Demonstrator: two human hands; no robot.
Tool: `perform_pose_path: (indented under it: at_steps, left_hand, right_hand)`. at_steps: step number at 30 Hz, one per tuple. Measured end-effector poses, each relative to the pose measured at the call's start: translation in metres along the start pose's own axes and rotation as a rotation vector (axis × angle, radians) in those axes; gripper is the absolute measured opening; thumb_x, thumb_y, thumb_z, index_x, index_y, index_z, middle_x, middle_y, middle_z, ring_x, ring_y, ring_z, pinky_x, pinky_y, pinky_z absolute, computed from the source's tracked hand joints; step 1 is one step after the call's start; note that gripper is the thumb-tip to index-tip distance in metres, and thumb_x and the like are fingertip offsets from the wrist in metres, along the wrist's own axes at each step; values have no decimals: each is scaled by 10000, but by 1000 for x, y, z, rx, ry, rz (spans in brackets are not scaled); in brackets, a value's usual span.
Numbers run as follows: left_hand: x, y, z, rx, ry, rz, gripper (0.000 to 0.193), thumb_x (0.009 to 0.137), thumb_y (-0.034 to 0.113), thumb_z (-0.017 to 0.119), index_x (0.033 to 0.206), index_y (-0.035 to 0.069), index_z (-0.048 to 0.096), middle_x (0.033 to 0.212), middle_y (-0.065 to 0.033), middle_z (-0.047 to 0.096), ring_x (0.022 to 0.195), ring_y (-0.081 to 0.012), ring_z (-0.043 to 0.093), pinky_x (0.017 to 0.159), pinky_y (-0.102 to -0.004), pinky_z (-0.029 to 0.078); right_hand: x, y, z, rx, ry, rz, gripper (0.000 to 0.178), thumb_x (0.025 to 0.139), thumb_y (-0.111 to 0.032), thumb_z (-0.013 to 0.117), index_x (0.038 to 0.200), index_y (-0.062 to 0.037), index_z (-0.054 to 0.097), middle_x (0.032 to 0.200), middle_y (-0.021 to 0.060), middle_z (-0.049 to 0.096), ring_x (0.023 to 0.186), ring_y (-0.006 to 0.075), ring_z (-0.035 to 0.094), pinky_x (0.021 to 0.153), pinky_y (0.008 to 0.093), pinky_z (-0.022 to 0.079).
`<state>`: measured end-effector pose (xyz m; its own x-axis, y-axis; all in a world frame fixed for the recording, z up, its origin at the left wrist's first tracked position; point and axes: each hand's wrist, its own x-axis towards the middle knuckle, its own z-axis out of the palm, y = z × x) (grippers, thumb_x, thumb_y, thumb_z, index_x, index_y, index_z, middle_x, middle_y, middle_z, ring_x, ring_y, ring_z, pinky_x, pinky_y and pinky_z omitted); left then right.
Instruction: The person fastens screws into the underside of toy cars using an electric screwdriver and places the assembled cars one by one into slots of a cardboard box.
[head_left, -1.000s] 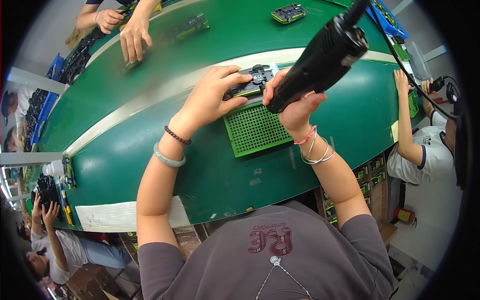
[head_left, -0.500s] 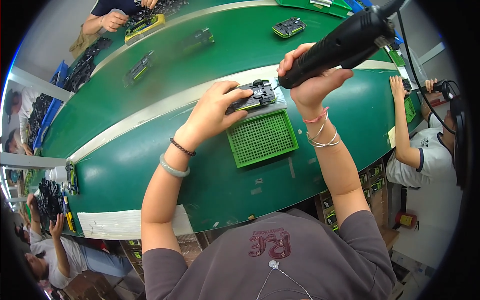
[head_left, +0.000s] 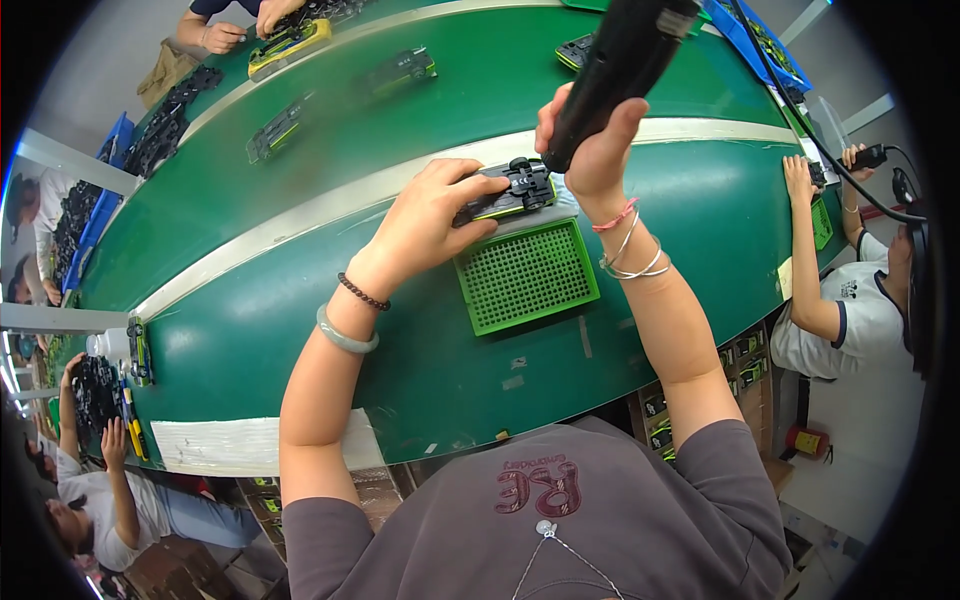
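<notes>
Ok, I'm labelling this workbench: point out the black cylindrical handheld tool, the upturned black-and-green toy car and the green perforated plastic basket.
Black cylindrical handheld tool (head_left: 617,80): head view, on its body.
Upturned black-and-green toy car (head_left: 530,184): head view, on its exposed underside.
Green perforated plastic basket (head_left: 527,276): head view, on its perforated base.

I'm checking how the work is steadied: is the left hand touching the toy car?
Touching. The head view shows the left hand over the toy car, a fingertip on its upturned underside.
</notes>
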<state>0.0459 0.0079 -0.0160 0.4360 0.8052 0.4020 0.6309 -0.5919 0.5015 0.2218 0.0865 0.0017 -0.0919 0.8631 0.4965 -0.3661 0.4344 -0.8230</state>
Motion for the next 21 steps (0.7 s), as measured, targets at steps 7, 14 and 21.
perform_pose_path:
  at_steps: [7, 14, 21]
  left_hand:
    - [-1, -1, 1, -13, 15, -2, 413, 678, 139, 718, 1071, 108, 596, 1063, -118, 548, 1022, -306, 510, 870, -391, 436]
    - [0, -2, 2, -23, 15, 8, 412, 675, 144, 719, 1066, 102, 598, 1061, -122, 548, 1013, -311, 510, 870, -391, 436]
    - [-3, -5, 3, -25, 17, 4, 406, 691, 158, 709, 1077, 109, 593, 1068, -127, 545, 1024, -312, 504, 888, -393, 424]
  right_hand:
    - [-1, -3, 6, -84, -35, 15, 827, 800, -754, 262, 641, 18, 513, 491, 60, 492, 421, 121, 506, 399, 229, 399]
    - [-1, -4, 4, -122, -102, -9, 825, 800, -750, 274, 668, 25, 524, 516, 64, 506, 431, 122, 509, 411, 229, 406]
    - [-41, -46, 4, 157, -19, 68, 1046, 533, -955, 158, 822, 0, 472, 572, 109, 498, 486, 204, 495, 469, 299, 430]
